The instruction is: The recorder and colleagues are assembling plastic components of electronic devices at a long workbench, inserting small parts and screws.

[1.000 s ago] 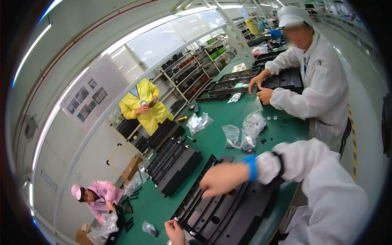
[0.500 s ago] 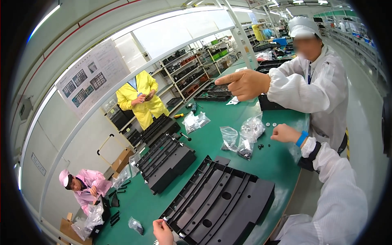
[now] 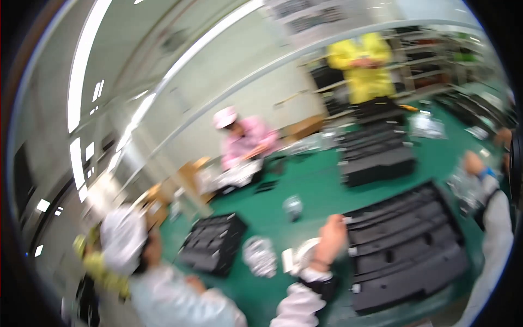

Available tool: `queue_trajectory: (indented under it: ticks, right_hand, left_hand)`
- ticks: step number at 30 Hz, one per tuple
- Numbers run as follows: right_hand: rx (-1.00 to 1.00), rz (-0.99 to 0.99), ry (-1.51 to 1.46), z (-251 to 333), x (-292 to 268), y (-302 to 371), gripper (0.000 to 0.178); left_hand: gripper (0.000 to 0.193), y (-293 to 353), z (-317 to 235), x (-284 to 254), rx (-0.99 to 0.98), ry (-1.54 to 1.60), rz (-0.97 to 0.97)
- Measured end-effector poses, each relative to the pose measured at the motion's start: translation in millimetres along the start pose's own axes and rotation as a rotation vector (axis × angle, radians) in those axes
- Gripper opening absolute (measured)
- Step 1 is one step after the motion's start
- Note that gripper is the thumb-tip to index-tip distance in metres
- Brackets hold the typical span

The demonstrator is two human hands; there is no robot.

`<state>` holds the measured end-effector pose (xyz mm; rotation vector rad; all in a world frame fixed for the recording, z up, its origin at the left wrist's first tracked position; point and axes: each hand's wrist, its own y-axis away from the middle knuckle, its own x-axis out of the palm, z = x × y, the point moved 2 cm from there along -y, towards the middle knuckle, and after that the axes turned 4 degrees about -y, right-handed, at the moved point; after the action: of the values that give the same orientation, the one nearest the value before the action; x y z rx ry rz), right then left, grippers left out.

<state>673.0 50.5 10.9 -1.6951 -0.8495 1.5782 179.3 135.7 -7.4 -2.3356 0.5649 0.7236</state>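
Observation:
A large black ribbed plastic panel (image 3: 403, 256) lies on the green table in front of me, with small white pieces along its left edge. My left hand (image 3: 331, 240) is at that edge, its fingers drawn together beside the topmost white piece (image 3: 346, 220). Blur hides whether anything is between them. My right hand (image 3: 475, 163), below a blue wristband (image 3: 486, 173), hovers past the panel's far right corner, close to clear plastic bags (image 3: 463, 191). Its fingers are smeared by motion.
More black panels (image 3: 376, 155) are stacked farther back. Left of my left hand lie bagged parts (image 3: 260, 256) and a black ribbed unit (image 3: 213, 243). A white-capped person (image 3: 158, 272) works at left; a person in pink (image 3: 248, 139) and one in yellow (image 3: 362, 65) are across the table.
The view has swung left, bringing the white-capped person at left into sight and pushing the pointing co-worker to the right rim. My left hand stays at the panel's left edge.

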Motion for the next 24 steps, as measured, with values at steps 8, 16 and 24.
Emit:
queue_trajectory:
  ticks: [8, 16, 24]
  right_hand:
    - [-0.251, -0.016, -0.340, 200.1, 181.5, -138.6, 0.013]
    - [-0.189, 0.052, -0.428, 245.7, 247.5, -84.6, 0.013]
    - [-0.139, 0.102, -0.442, 248.9, 278.0, -41.2, 0.014]
  left_hand:
    - [0.011, 5.7, -6.9, -13.6, 0.006, 0.015, -0.045]
    - [0.009, 3.0, -17.4, -14.4, 0.011, 0.023, -0.025]
    - [0.009, 3.0, -23.5, -23.0, -0.016, -0.026, -0.020]
